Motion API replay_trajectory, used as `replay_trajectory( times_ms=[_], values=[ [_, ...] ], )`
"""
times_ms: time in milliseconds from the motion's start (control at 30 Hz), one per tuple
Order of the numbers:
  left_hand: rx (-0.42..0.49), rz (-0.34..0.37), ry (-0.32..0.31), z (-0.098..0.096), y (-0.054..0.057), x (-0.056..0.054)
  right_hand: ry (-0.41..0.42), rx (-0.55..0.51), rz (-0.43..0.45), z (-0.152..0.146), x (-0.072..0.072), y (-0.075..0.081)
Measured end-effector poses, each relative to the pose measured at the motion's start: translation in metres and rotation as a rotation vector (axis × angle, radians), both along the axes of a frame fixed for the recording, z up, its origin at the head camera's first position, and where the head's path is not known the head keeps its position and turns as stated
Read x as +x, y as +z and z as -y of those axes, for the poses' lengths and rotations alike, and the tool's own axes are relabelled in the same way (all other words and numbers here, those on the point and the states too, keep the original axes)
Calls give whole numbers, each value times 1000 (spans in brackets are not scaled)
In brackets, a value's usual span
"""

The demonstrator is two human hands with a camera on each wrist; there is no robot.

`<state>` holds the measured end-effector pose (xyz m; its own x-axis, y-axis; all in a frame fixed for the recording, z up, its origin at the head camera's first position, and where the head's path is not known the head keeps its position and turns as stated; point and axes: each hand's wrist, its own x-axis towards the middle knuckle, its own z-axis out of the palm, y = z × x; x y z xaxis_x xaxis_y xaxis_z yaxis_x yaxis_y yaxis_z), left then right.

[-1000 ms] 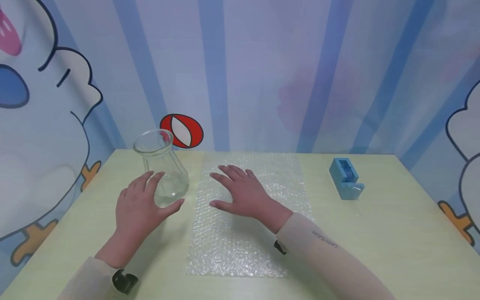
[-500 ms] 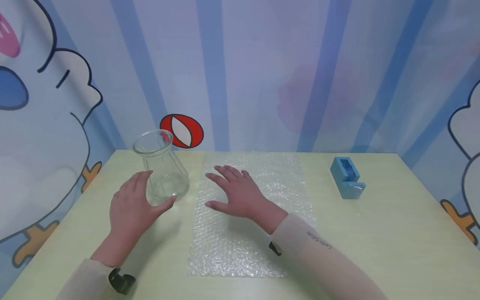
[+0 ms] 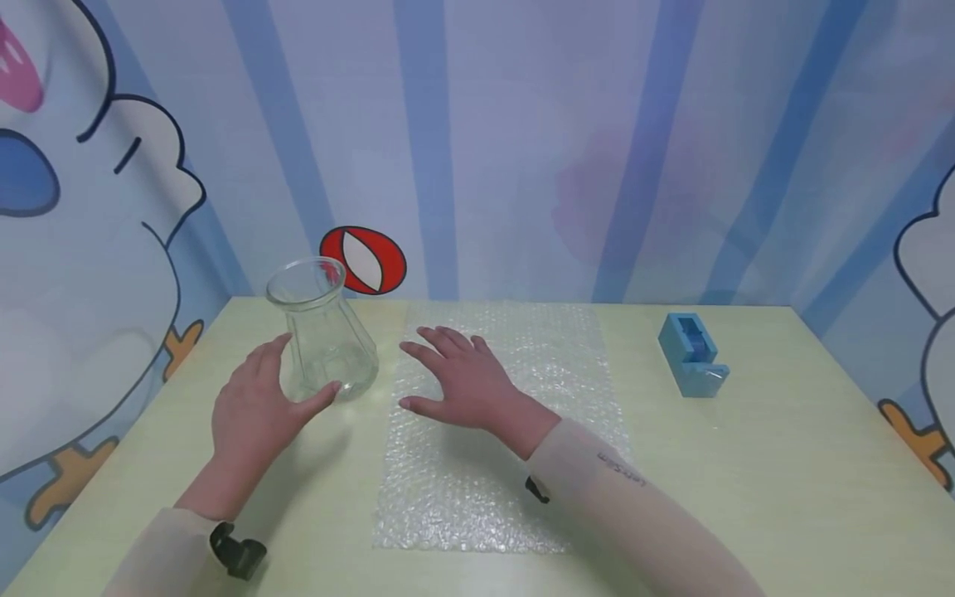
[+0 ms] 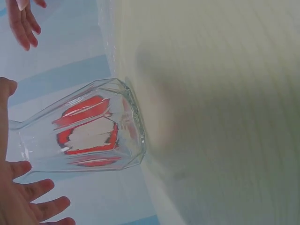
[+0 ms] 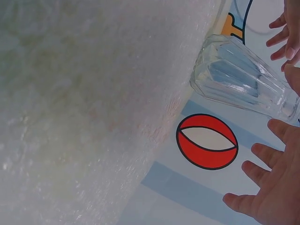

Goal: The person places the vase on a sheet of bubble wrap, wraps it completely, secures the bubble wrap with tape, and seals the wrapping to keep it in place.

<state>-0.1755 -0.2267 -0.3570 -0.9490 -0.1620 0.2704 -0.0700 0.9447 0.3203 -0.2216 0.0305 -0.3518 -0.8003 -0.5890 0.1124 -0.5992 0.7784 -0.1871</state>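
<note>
A clear faceted glass vase (image 3: 332, 348) with a flared rim stands upright at the back left of the table. Just in front of it hovers my left hand (image 3: 257, 406), thumb and fingers spread apart, holding nothing. In the left wrist view a gap shows between the vase (image 4: 93, 131) and the table-side of the fingers (image 4: 49, 206). Over a sheet of bubble wrap (image 3: 477, 489) my right hand (image 3: 470, 381) is held in the air, its fingers spread and pointing left towards the vase. Neither hand touches anything that I can make out.
A blue tape dispenser (image 3: 690, 356) stands at the right on the pale table (image 3: 776, 489). Behind the table hangs a striped blue backdrop (image 3: 515, 149) with cartoon prints, among them a red and white ball (image 3: 363, 260).
Both hands have drifted slightly to the left, the left one also a little back from the vase. The vase, bubble wrap and tape dispenser have stayed in place.
</note>
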Motion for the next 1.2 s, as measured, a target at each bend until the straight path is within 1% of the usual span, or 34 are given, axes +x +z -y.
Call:
replay_trajectory(
  times_ms=[133, 267, 467, 633, 733, 833, 1000, 1200],
  values=[
    [59, 33, 16, 2, -1, -4, 6, -8, 5, 1, -1, 0],
    [108, 63, 17, 4, -3, -9, 8, -17, 15, 3, -2, 2],
    [185, 126, 19, 4, -4, -16, 4, -1, 3, 6, -5, 4],
    [233, 163, 40, 6, -5, -21, 6, 9, 2, 10, -8, 6],
    [252, 165, 50, 8, -6, -23, 7, 14, -8, 12, -9, 9],
    [291, 157, 49, 9, -7, -24, 12, 13, -20, 15, -9, 12],
    [340, 143, 34, 9, -10, -28, 12, 23, -21, 20, -9, 18],
    [387, 123, 10, 10, -10, -29, 15, 32, -16, 28, -10, 24]
  ],
)
